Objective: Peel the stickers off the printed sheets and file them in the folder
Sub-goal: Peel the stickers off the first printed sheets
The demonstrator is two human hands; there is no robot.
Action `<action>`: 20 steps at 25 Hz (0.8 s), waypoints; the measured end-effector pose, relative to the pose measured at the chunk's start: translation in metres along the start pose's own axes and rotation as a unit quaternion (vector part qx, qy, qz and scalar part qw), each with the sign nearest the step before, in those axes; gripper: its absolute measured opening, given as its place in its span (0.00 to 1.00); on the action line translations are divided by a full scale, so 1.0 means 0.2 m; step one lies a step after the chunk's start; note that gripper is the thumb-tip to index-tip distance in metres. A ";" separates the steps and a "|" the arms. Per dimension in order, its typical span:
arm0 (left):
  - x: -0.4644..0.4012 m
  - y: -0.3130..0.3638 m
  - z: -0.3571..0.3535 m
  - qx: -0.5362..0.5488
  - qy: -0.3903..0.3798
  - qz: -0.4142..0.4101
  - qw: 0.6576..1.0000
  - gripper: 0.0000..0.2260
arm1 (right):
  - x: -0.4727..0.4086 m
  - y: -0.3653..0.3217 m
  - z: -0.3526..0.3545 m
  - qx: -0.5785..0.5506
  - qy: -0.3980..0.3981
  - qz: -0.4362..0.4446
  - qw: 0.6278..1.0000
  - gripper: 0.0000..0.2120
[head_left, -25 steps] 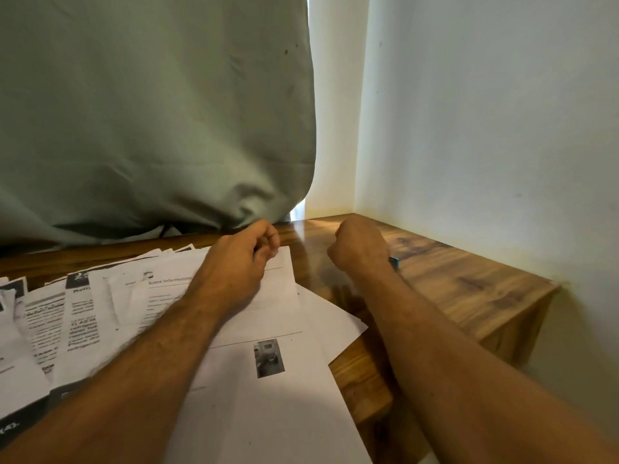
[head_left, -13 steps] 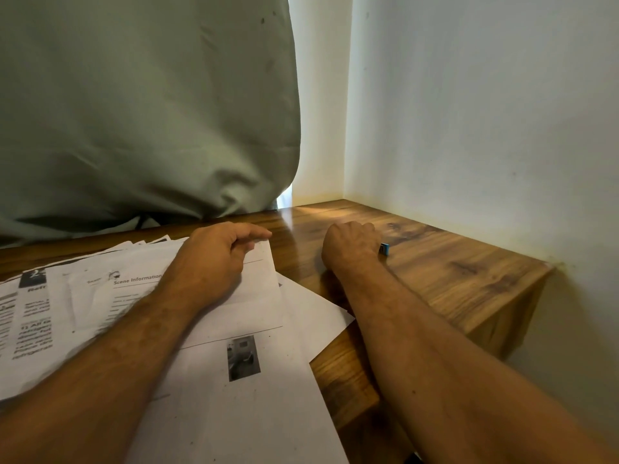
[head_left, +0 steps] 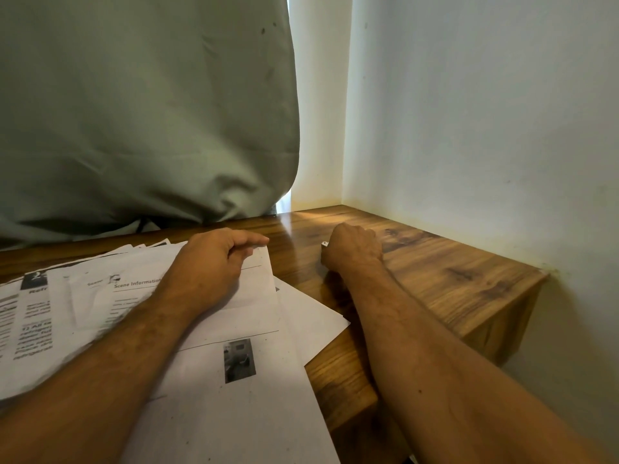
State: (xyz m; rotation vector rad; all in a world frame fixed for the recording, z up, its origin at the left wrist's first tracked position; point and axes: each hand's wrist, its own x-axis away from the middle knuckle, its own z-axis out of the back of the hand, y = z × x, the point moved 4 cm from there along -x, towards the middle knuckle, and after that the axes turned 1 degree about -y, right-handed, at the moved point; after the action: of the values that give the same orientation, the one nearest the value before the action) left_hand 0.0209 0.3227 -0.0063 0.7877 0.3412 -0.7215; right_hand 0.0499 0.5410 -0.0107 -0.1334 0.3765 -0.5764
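Fingers (head_left: pixel 249 241) flat on printed sheet (head_left: pixel 254 296)

The heading "Scene Information" is printed at the top of the white sheet (head_left: pixel 214 316) lying under the left hand (head_left: pixel 214 262). To the left of that sheet, on a printed sheet with a black header block (head_left: pixel 33 316), the bold fragments "Refr" and, lower down, "1) All" can be made out; its remaining lines are too blurred to be read. No other text, brand or number can be read
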 end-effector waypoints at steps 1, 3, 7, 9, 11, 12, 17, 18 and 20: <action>0.00 0.00 0.00 -0.001 0.002 0.003 1.000 0.13 | 0.00 -0.02 0.01 -0.036 0.012 0.023 0.999 0.14; 0.00 0.00 0.00 -0.010 0.004 0.011 1.000 0.13 | 0.03 -0.07 0.04 -0.151 0.043 0.086 0.984 0.12; -0.02 -0.01 0.00 -0.039 0.001 0.044 0.998 0.13 | 0.08 -0.16 0.06 -0.400 0.068 0.116 0.906 0.12; -0.03 -0.01 0.00 -0.037 0.001 0.063 0.997 0.13 | 0.07 -0.14 0.04 -0.461 0.070 0.088 0.880 0.11; -0.03 -0.01 0.00 -0.030 0.000 0.074 0.997 0.13 | 0.05 -0.11 0.02 -0.513 0.046 0.046 0.856 0.08; -0.03 0.00 0.00 -0.030 0.001 0.075 0.997 0.13 | 0.04 -0.10 0.01 -0.532 0.022 0.027 0.846 0.08; -0.03 -0.01 0.01 -0.031 0.005 0.070 0.997 0.13 | 0.06 -0.16 -0.02 -0.686 -0.087 -0.048 0.721 0.03; -0.03 -0.01 0.02 -0.030 0.004 0.069 0.997 0.13 | 0.07 -0.16 -0.02 -0.734 -0.100 -0.067 0.669 0.02; -0.03 0.00 0.02 -0.031 0.003 0.069 0.997 0.14 | 0.09 -0.15 -0.01 -0.796 -0.145 -0.095 0.580 0.03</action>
State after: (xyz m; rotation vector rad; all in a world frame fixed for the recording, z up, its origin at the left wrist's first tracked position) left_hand 0.0167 0.3220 -0.0008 0.7478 0.3108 -0.5773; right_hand 0.0482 0.5053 -0.0119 -2.0481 0.4598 -0.2344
